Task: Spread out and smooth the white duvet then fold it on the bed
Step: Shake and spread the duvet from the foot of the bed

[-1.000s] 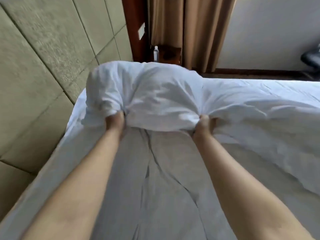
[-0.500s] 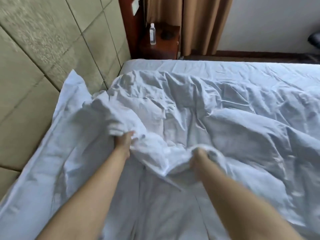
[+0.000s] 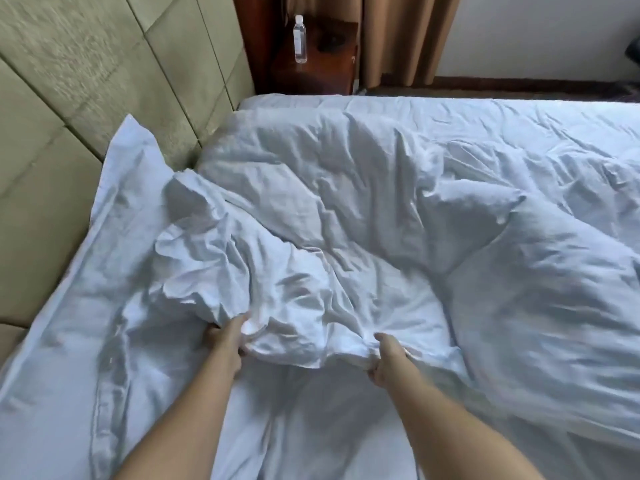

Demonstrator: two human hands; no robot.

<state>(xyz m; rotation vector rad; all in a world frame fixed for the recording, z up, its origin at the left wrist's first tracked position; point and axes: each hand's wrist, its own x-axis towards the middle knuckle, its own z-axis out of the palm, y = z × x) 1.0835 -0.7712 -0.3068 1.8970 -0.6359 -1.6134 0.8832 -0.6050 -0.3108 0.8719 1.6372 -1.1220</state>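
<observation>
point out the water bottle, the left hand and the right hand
water bottle (image 3: 299, 38), head view, label.
left hand (image 3: 227, 337), head view, back of hand.
right hand (image 3: 388, 358), head view, back of hand.

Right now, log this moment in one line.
left hand: grips duvet edge | right hand: grips edge | duvet: crumpled, unfolded

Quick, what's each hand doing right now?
Left hand: closed, gripping the white duvet edge.
Right hand: closed, gripping the same edge.
</observation>
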